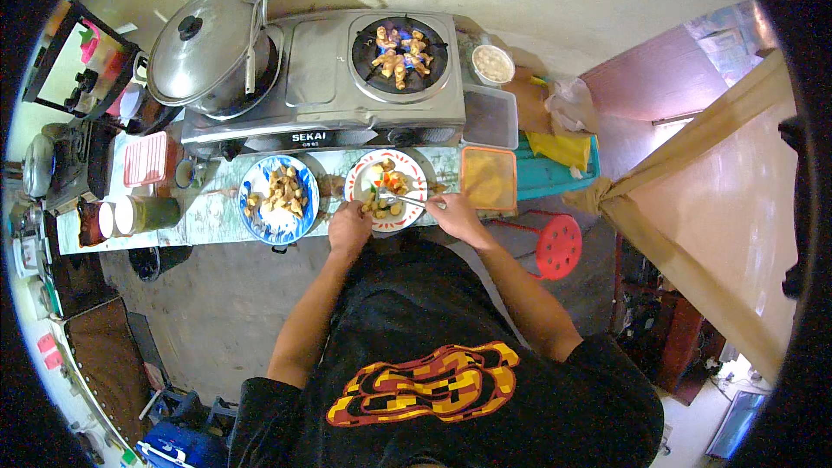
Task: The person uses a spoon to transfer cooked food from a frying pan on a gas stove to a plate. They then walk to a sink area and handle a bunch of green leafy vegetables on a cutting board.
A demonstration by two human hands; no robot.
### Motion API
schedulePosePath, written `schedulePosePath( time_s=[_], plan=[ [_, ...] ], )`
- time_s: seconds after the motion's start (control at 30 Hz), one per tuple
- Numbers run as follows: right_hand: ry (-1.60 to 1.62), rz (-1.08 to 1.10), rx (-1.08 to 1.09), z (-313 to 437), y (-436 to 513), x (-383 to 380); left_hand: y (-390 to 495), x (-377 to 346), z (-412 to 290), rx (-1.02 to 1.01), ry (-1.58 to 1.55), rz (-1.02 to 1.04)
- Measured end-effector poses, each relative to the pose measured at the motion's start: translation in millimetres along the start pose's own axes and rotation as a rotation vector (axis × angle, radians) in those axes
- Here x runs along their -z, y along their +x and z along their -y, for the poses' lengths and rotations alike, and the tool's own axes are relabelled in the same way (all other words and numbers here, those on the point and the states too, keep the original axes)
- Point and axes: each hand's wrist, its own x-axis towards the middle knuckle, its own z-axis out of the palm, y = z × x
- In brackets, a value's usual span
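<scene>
A round plate with a red-patterned rim (353, 177) lies before me, holding pieces of food in green, red and brown. My right hand (453, 214) grips the handle of a metal utensil (406, 200), whose far end rests among the food; its exact kind is unclear. At the plate's lower left edge is my left hand (351, 227), fingers bent close together by the food; whether they pinch something cannot be seen. Left of it stands a blue-and-white plate (246, 183) with white rice and browned chunks.
Behind the plates, a two-burner gas stove (312, 94) carries a large lidded pot (201, 52) and food pieces (400, 62) over a lit burner. Rightward are a white tub (493, 65), a clear plastic container (491, 117), an orange-rimmed container (489, 179) and a red stool (559, 246).
</scene>
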Motion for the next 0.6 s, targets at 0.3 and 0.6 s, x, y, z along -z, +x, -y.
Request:
schedulePosePath(
  time_s=[0.3, 0.6],
  plan=[
    [0.150, 0.028, -0.056, 4.5, 4.4, -9.0, -2.9, 14.0, 15.6, -0.218, -0.308, -0.052],
    [0.550, -0.384, -0.123, 8.9, 58.6, 50.4, -1.1, 18.0, 12.8, -0.153, -0.321, 0.000]
  ],
)
